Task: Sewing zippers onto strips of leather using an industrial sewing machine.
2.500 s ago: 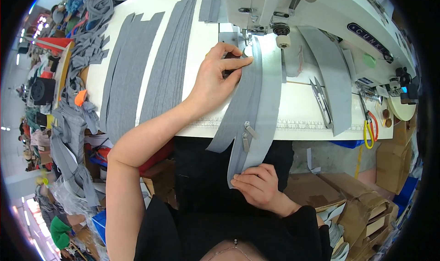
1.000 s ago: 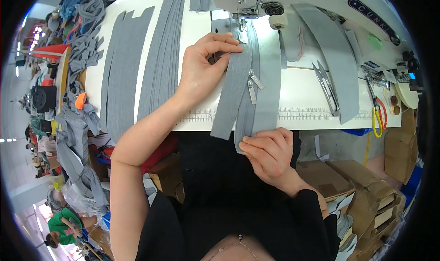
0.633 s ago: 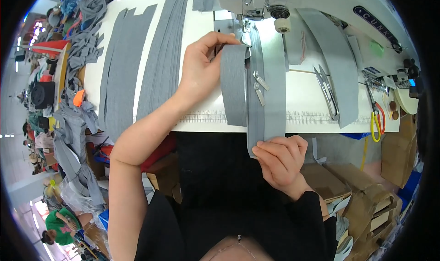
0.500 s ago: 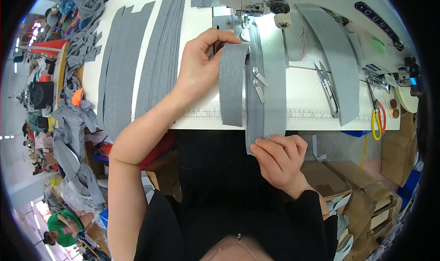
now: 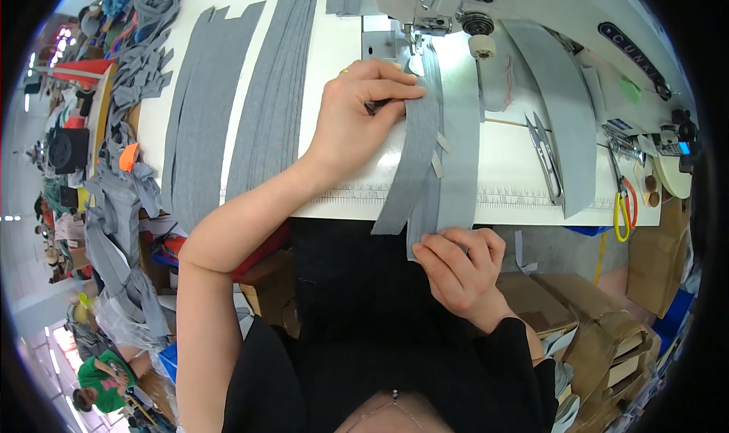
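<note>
My left hand (image 5: 362, 114) pinches the upper end of a grey fabric strip (image 5: 414, 171), just in front of the sewing machine's needle area (image 5: 416, 45). The strip lies over part of a grey zipper (image 5: 430, 205), and its lower end slants left past the table edge. Two silver zipper pulls (image 5: 438, 163) peek out at the strip's right side. With fingers closed, my right hand (image 5: 465, 270) grips the zipper's near end, just off the table edge. A wider grey fabric panel (image 5: 461, 129) runs beneath or beside the zipper; which of the two is unclear.
Stacks of grey strips (image 5: 275, 106) and cut pieces (image 5: 206, 121) lie on the left of the table. Right of the work are tweezers-like metal snips (image 5: 545, 159), a curved grey panel (image 5: 566, 121) and scissors (image 5: 625, 209). Cardboard boxes (image 5: 600, 319) stand below right. A person in green (image 5: 106, 380) is far left.
My left hand has moved right, bringing the fabric strip from beside the zipper to over it. My right hand stays at the zipper's near end. The view has shifted slightly.
</note>
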A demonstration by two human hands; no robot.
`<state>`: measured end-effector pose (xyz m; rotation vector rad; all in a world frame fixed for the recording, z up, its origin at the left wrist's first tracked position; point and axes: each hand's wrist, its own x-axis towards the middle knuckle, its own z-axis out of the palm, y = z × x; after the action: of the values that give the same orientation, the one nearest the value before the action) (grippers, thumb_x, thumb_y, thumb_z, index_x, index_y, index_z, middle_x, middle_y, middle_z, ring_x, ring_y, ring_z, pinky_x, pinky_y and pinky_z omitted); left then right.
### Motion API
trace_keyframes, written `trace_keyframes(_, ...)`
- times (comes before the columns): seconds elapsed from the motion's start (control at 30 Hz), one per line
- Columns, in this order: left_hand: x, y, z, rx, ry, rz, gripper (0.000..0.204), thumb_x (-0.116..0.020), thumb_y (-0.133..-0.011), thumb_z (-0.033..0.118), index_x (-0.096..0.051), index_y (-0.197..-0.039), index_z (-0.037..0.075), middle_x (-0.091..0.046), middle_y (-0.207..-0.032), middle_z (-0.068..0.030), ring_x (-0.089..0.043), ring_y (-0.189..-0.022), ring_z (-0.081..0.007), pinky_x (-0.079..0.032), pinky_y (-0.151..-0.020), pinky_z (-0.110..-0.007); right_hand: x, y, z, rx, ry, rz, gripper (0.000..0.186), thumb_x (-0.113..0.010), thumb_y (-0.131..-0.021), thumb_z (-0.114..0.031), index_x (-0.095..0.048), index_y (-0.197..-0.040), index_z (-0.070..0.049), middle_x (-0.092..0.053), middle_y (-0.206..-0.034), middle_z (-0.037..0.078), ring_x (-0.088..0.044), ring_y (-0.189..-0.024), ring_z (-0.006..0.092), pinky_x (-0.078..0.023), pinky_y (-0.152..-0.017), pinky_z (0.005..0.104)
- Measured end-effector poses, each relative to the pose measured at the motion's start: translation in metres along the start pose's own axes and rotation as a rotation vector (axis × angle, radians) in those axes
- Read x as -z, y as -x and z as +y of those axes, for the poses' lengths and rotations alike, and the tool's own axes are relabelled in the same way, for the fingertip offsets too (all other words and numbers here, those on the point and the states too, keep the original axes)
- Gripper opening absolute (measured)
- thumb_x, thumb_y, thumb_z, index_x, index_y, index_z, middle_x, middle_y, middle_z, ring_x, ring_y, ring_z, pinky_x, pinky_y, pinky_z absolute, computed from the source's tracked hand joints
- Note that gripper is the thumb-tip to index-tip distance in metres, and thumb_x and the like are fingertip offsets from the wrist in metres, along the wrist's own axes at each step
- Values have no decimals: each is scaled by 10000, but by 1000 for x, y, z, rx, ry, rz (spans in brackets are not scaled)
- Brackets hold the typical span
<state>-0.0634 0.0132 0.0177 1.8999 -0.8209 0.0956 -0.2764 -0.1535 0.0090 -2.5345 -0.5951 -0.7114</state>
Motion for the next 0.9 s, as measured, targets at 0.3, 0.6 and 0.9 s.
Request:
trace_keyframes(0.3,0,0,5,77,-29,110,271,-665,-871,-110,-817,-1026,52,-725,-1090,-88,-703,-888,-180,-566,-802,-281,-3,0,-1,-19,-38,-1,277,-754,-784,-89,-755,-1060,-93,-721,-1082,11,-659,-958,180,-425,-902,358)
trace_keyframes(0.6,3,-2,4,-137,-132,-1,281,-676,-819,-135,-815,-978,50,-720,-969,-78,-710,-847,-219,-576,-867,-325,-8,0,1,-22,-69,19,262,-751,-791,-87,-747,-1053,-95,-719,-1083,10,-658,-945,178,-440,-895,350)
trace_keyframes(0.9,-7,-2,3,-56,-89,80,187,-744,-841,-38,-825,-970,72,-752,-998,-68,-724,-998,-262,-497,-1073,-494,-10,2,4,-22,-117,41,277,-750,-792,-91,-748,-1069,-94,-719,-1086,8,-657,-950,177,-442,-900,353)
